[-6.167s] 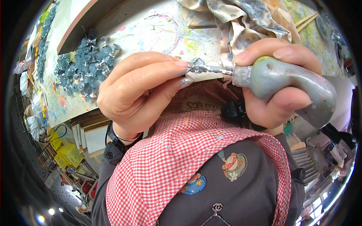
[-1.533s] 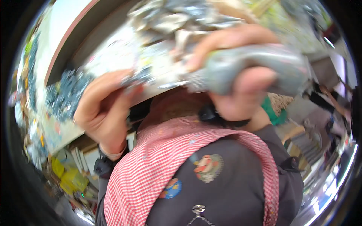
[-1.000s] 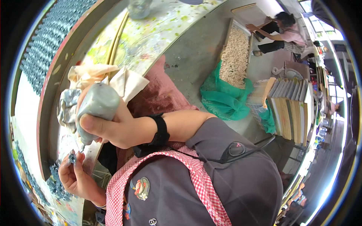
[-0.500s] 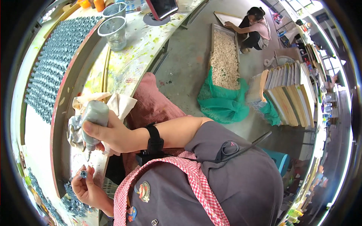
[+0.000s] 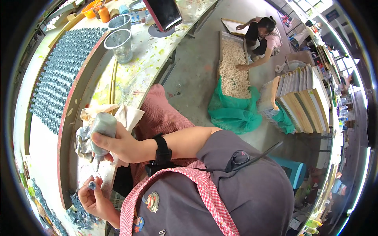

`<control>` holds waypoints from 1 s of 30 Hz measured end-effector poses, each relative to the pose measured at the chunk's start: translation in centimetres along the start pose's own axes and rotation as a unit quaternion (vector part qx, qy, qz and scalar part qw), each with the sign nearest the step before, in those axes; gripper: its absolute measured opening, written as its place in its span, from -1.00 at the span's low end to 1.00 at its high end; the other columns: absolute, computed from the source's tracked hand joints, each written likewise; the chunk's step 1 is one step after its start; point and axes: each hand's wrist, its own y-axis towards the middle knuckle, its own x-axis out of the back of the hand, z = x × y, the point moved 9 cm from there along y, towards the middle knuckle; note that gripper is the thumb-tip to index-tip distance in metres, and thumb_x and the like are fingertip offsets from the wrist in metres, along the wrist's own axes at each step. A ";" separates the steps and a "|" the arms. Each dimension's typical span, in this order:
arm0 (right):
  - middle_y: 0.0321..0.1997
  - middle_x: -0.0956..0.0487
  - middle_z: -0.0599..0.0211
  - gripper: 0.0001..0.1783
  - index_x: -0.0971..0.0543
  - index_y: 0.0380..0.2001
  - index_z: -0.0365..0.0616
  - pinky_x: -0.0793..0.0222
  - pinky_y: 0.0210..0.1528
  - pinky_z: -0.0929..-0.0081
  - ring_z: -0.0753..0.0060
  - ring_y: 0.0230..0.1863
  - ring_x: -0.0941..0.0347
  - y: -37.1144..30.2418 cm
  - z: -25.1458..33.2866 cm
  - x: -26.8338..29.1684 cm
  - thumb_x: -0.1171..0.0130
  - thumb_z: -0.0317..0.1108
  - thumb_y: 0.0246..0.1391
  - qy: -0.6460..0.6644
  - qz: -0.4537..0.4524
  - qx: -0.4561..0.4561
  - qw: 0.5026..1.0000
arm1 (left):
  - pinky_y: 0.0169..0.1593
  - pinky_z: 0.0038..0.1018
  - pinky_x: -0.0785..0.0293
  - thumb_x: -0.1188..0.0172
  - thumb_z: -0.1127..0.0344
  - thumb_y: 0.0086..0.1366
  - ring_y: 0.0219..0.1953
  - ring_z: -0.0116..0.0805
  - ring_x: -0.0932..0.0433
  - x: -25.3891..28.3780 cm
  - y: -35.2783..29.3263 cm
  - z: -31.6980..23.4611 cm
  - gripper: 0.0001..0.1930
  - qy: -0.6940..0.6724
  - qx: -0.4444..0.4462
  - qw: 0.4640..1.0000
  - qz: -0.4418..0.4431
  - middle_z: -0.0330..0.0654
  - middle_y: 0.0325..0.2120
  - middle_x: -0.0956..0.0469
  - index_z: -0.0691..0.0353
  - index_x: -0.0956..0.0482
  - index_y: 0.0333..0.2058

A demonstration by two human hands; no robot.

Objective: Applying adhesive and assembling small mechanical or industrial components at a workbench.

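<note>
My right hand (image 5: pixel 118 145) is wrapped round a grey-green squeeze bottle (image 5: pixel 103 129), tipped with its thin nozzle pointing down. Below that nozzle, my left hand (image 5: pixel 93 200) pinches a small blue-grey piece (image 5: pixel 92 185) between thumb and fingertips. The nozzle tip is just above the piece; whether they touch I cannot tell. A heap of similar dark blue-grey pieces (image 5: pixel 78 214) lies on the table beside my left hand. Crumpled cloth (image 5: pixel 128 117) sits behind the bottle. Rows of many small blue-grey pieces (image 5: pixel 59 74) stand on a white board to the left.
Two clear plastic cups (image 5: pixel 119 47) and a phone on a stand (image 5: pixel 163 17) are at the table's far end, near orange bottles (image 5: pixel 104 14). A raised wooden edge (image 5: pixel 65 133) borders the board. On the floor, a person (image 5: pixel 267 37) crouches by a tray of pale pieces (image 5: pixel 234 59).
The bottle and both hands sit slightly lower and further right in view, as does most of the table. The crouching person now reaches a hand into the tray of pale pieces.
</note>
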 end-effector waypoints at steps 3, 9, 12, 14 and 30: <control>-0.60 -0.34 0.55 -0.75 -0.32 -0.35 -0.07 -0.13 -0.75 0.73 0.75 -0.70 -0.22 0.2 -0.5 -0.1 -0.01 -0.14 0.08 0.004 0.004 0.004 1.000 | -0.20 -0.47 -0.50 -0.06 0.59 0.12 -0.33 -0.34 -0.52 0.3 -0.1 0.1 -0.89 0.001 0.015 1.000 -0.006 0.00 -0.29 -0.47 0.30 -0.32 -0.41; -0.60 -0.31 0.56 -0.75 -0.29 -0.30 -0.05 -0.12 -0.76 0.73 0.76 -0.71 -0.20 0.1 -0.8 -0.1 -0.02 -0.15 0.07 -0.006 0.008 -0.020 1.000 | -0.19 -0.48 -0.49 -0.05 0.57 0.13 -0.32 -0.37 -0.51 0.7 -0.2 0.5 -0.91 0.006 0.032 0.999 -0.015 -0.05 -0.29 -0.47 0.29 -0.32 -0.42; -0.63 -0.30 0.54 -0.75 -0.29 -0.33 -0.05 -0.12 -0.77 0.72 0.75 -0.73 -0.20 0.0 -0.9 -0.1 -0.01 -0.14 0.07 -0.019 0.003 -0.030 0.999 | -0.14 -0.47 -0.46 -0.02 0.56 0.15 -0.24 -0.28 -0.51 0.8 0.0 0.9 -0.93 0.003 0.038 0.999 0.002 -0.02 -0.25 -0.48 0.33 -0.36 -0.37; -0.63 -0.30 0.54 -0.75 -0.29 -0.33 -0.05 -0.12 -0.77 0.72 0.75 -0.73 -0.20 0.0 -0.7 -0.2 -0.01 -0.14 0.07 -0.023 0.008 -0.038 0.999 | -0.14 -0.46 -0.46 -0.02 0.56 0.15 -0.25 -0.28 -0.51 0.7 -0.1 0.6 -0.93 0.001 0.032 0.999 0.010 -0.02 -0.25 -0.48 0.33 -0.35 -0.37; -0.61 -0.31 0.55 -0.76 -0.29 -0.30 -0.04 -0.12 -0.79 0.74 0.75 -0.74 -0.19 0.0 -0.6 -0.1 -0.02 -0.17 0.07 0.002 0.011 -0.010 1.000 | -0.25 -0.57 -0.49 -0.07 0.54 0.14 -0.35 -0.42 -0.50 0.2 -0.3 0.1 -0.94 0.026 0.009 1.000 -0.004 -0.04 -0.27 -0.46 0.35 -0.36 -0.44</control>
